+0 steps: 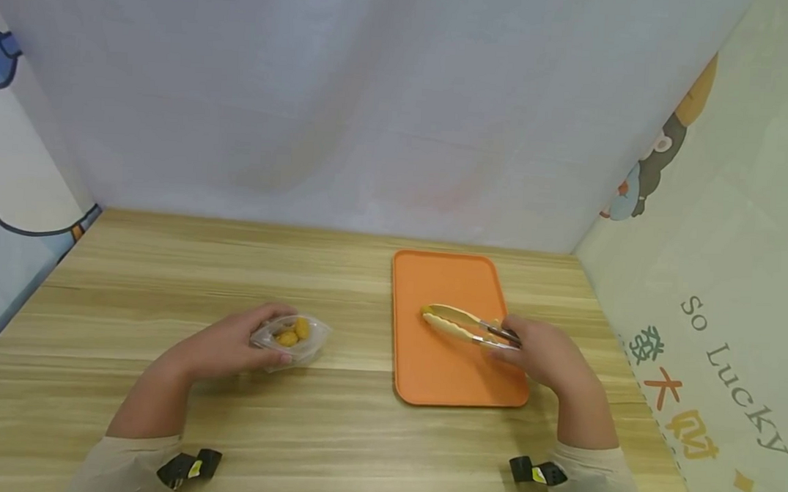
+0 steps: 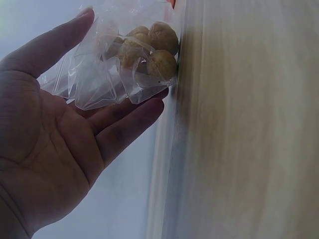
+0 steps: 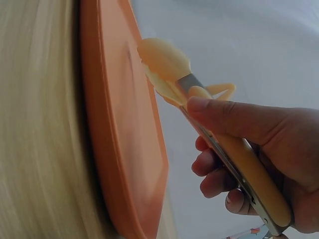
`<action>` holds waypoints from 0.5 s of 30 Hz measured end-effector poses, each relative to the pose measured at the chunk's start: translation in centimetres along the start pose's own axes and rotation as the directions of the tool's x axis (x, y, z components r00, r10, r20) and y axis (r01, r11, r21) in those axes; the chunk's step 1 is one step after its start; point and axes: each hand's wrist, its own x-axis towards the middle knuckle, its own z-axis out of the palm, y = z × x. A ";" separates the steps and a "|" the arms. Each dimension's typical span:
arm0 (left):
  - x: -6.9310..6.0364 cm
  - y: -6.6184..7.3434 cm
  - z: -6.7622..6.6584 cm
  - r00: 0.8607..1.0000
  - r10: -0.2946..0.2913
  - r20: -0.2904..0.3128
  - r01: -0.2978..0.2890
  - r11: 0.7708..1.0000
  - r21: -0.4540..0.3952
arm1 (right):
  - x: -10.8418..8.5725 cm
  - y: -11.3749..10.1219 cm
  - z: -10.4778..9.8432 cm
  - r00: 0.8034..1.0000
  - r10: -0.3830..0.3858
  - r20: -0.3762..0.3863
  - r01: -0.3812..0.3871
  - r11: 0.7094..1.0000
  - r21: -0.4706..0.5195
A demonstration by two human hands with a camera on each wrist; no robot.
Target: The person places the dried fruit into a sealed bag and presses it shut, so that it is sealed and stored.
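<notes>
A clear plastic bag [image 1: 312, 338] stands on the table, its mouth spread upward, holding several round, wrinkled, yellow-brown pieces [image 2: 162, 64]. My left hand [image 1: 238, 345] holds this bag from the left, with the thumb on one side and fingers on the other. My right hand [image 1: 548, 352] grips a pair of tongs [image 1: 456, 326] with cream scalloped tips and metal arms. Over the orange tray [image 1: 447, 380], the tongs point left. At their tips a small yellow-brown piece [image 1: 427, 310] shows in the head view; the right wrist view hides it.
The wood-grain table [image 1: 333, 434] runs back to a pale curtain [image 1: 373, 128]. To the right rises a printed wall covering [image 1: 730, 253], and another printed covering [image 1: 21, 164] stands at the left. A gap of bare table separates the bag from the tray.
</notes>
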 end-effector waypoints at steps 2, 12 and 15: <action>0.0 0.0 0.0 1.000 0.000 0.000 0.000 1.000 0.004 | 0.0 -0.2 0.0 1.000 -0.019 -0.005 0.019 1.000 0.003; 0.0 0.1 0.0 1.000 0.004 -0.011 -0.004 1.000 0.020 | 1.1 -2.4 -0.3 0.995 -0.104 -0.008 0.104 0.994 0.020; 0.0 0.1 0.0 1.000 0.006 -0.010 -0.006 1.000 0.016 | 1.5 -3.4 -0.9 0.993 -0.120 -0.007 0.120 0.993 0.010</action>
